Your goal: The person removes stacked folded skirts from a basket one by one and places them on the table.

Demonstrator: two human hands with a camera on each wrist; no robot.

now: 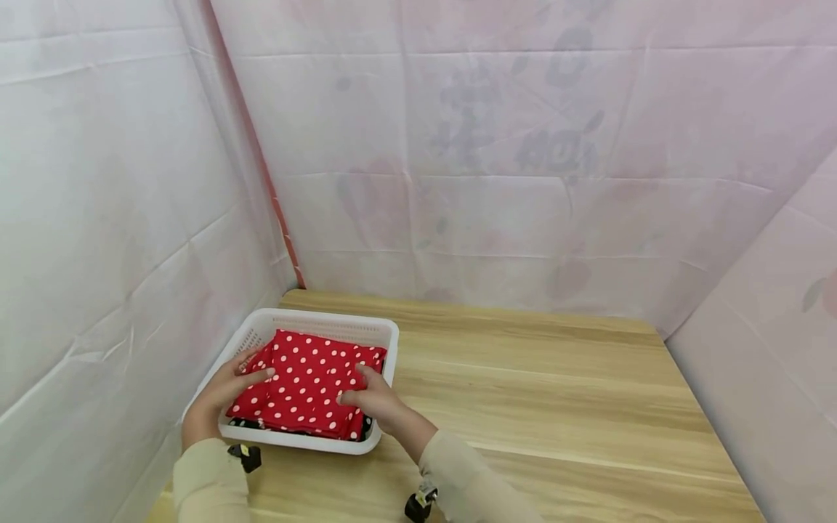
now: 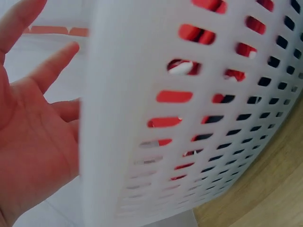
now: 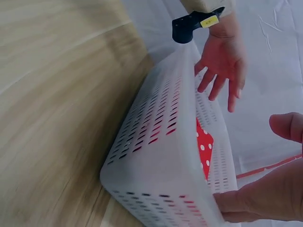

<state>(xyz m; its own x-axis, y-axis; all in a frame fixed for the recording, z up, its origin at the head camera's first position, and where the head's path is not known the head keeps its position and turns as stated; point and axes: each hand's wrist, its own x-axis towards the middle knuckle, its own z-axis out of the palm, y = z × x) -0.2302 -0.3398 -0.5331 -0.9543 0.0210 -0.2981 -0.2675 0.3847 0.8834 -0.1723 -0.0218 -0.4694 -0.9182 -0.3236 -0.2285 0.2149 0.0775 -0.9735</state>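
Note:
A red cloth with white polka dots (image 1: 307, 381) lies folded in a white plastic basket (image 1: 333, 317). Under it, a black dotted cloth (image 1: 245, 423) shows along the near edge. My left hand (image 1: 219, 396) is over the basket's left side, fingers spread at the cloth's left edge; the left wrist view has this hand (image 2: 38, 137) with loosely extended fingers, partly hidden by the basket wall. On the opposite side, my right hand (image 1: 379, 403) reaches over the rim, thumb and fingers spread at the cloth's right part. In the right wrist view its fingers (image 3: 241, 203) go inside the rim.
The basket stands at the left end of a wood-grain table (image 1: 556, 407). Pale printed sheets (image 1: 490, 145) hang behind and at both sides, the left one (image 1: 98, 254) close to the basket. Each wrist carries a small black camera (image 1: 247, 457).

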